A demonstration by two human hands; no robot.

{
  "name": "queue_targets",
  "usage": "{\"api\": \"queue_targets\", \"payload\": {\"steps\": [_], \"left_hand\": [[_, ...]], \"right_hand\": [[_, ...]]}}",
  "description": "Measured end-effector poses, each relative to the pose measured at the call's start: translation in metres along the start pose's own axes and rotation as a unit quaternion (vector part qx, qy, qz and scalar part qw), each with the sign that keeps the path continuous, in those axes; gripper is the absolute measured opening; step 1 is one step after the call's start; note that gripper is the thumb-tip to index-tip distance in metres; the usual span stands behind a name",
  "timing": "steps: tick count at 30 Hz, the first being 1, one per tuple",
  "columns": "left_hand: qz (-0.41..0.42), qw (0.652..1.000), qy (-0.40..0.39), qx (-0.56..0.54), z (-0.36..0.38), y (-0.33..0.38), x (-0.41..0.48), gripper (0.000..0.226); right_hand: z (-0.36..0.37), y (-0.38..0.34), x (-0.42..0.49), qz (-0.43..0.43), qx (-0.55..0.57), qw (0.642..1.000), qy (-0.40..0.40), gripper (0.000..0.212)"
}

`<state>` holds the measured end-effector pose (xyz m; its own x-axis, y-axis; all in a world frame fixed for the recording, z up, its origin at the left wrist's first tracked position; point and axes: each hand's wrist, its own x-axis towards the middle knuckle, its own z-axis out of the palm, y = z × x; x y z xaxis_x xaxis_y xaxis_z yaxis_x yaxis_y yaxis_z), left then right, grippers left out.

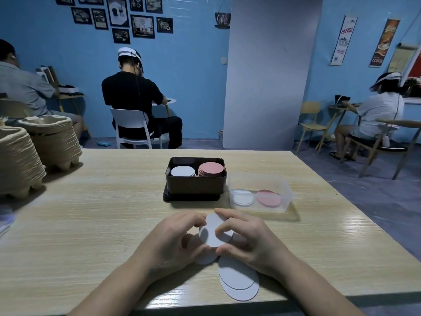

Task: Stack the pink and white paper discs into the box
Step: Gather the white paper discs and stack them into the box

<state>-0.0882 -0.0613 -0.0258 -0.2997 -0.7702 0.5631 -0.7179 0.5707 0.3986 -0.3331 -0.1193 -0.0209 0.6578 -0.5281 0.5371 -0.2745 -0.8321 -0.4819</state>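
A white paper disc (214, 231) is held just above the table between both hands. My left hand (175, 240) pinches its left edge and my right hand (246, 238) pinches its right edge. More white discs (239, 281) lie overlapping on the table under my right wrist, and one disc (205, 258) peeks out beneath my left hand. Beyond them stands the dark box (196, 185), holding a white stack (183, 172) on the left and a pink stack (210, 169) on the right.
A clear plastic tub (262, 179) right of the dark box holds a few white discs (243, 197) and pink discs (268, 198). Stacks of pulp egg trays (29, 156) fill the table's far left. Other people sit at tables behind.
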Motion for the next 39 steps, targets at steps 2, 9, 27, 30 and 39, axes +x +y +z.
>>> {"api": "queue_targets", "payload": {"steps": [2,9,27,30,39], "left_hand": [[-0.001,1.000,-0.005,-0.004,0.001,-0.001,0.000,0.031],[0.001,1.000,-0.022,-0.008,0.001,0.000,0.001,0.039],[-0.027,0.994,-0.080,0.063,-0.008,0.004,0.001,0.056],[-0.036,0.993,-0.092,0.062,-0.006,0.002,0.002,0.058],[-0.089,0.993,-0.040,0.070,-0.008,0.005,-0.001,0.043]], "right_hand": [[0.000,0.000,0.000,0.000,0.000,1.000,0.000,0.026],[-0.001,-0.001,-0.001,-0.001,-0.003,1.000,-0.002,0.023],[-0.010,0.002,-0.006,0.076,-0.042,0.996,0.010,0.027],[-0.010,0.002,-0.009,0.085,-0.041,0.995,0.013,0.027],[-0.009,0.004,-0.008,0.099,-0.032,0.994,0.032,0.026]]}}
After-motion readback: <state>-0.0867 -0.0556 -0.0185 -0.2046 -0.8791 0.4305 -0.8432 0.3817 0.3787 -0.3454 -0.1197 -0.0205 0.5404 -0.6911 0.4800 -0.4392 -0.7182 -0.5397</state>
